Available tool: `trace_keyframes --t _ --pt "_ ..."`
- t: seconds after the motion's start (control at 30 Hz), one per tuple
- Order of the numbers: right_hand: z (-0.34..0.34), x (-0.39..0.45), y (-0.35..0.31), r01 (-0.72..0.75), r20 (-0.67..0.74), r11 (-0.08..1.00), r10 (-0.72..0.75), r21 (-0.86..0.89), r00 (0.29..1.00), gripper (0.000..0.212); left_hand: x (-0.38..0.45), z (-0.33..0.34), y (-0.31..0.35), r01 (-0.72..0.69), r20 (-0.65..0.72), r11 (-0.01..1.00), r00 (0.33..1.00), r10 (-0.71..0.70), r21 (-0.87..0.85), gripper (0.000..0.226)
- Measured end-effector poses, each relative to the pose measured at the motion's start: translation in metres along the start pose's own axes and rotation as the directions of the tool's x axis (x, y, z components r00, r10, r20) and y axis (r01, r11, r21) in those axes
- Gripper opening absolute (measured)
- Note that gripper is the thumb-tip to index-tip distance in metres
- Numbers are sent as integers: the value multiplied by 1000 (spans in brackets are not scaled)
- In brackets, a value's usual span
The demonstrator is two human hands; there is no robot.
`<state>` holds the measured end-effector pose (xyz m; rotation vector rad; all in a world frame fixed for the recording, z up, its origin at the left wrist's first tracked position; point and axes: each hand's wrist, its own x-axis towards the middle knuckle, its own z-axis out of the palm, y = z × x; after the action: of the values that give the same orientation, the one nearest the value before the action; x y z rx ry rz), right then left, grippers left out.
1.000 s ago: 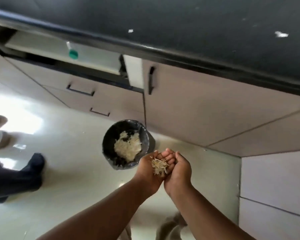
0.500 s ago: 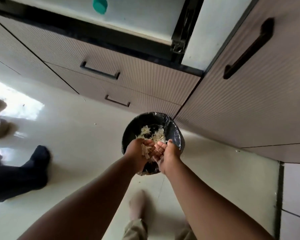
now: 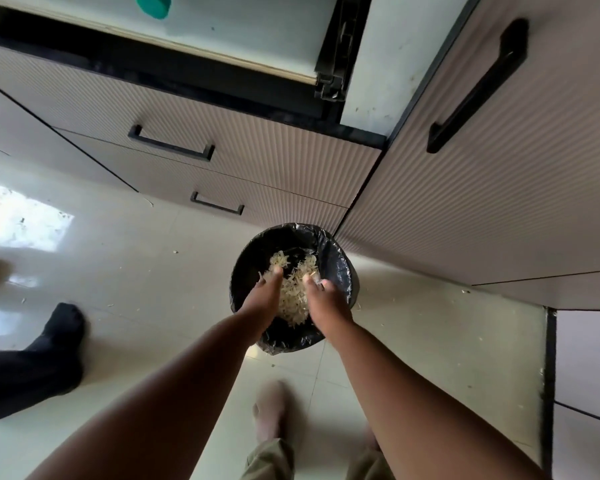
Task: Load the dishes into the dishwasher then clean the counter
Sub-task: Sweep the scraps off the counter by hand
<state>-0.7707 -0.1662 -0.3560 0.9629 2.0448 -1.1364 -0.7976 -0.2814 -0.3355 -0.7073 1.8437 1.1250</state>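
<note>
Hands [image 3: 293,301] now apart over bin [image 3: 340,268]

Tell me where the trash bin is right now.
In the head view, the black-lined trash bin stands on the floor at centre, against the cabinet corner, directly under both hands.

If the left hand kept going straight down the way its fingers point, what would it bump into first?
Most likely the pale food scraps piled inside the black-lined bin. The left hand hangs over the bin's mouth, fingers pointing in, beside the right hand. How deep the pile lies is unclear.
</note>
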Motion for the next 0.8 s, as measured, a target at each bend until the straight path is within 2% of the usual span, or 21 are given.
trace_keyframes --t 0.03,0.07,0.13,0.2,0.3,0.4,0.43,0.53,0.6,0.63,0.67,0.7,0.77,0.8 --pt "-2 -5 6 100 -4 969 -103 -227 995 66 -1 3 -7 -72 -34 961 996 85 269 78" --pt "-4 -11 11 186 8 895 -200 -405 980 66 -3 5 -14 -123 -40 857 985 165 501 79" --pt "-13 -25 17 290 54 774 -316 -563 947 65 -14 11 -20 -200 -11 644 951 308 738 79" --pt "-28 -42 20 315 75 747 -337 -585 938 68 -30 16 -20 -239 30 523 925 378 818 79" --pt "-58 -72 24 332 58 728 -374 -599 926 72 -63 25 -11 -261 58 441 905 422 859 85" --pt "-101 -108 30 340 37 700 -410 -628 911 69 -108 44 7 -307 112 351 871 478 885 112" --pt "-119 -121 32 340 29 682 -424 -648 905 70 -125 53 15 -331 136 333 860 492 883 113" --pt "-185 -162 35 354 4 640 -481 -682 877 68 -177 84 51 -433 252 238 803 540 870 81" --pt "-234 -192 38 370 -21 624 -527 -688 850 69 -213 107 77 -538 361 120 697 619 834 80" --pt "-257 -207 41 379 -40 629 -547 -679 836 70 -231 117 91 -589 410 38 607 681 807 84" --pt "-280 -222 42 390 -72 625 -583 -676 809 69 -248 126 105 -628 452 -59 488 747 776 80" --pt "-301 -237 44 394 -141 615 -640 -683 755 65 -265 135 120 -676 487 -139 358 797 724 64" --pt "-348 -263 46 415 -287 629 -718 -658 634 56 -299 155 150 -731 512 -313 58 857 606 35" --pt "-371 -274 50 427 -345 627 -746 -652 569 55 -316 168 168 -749 522 -369 -37 852 550 31"
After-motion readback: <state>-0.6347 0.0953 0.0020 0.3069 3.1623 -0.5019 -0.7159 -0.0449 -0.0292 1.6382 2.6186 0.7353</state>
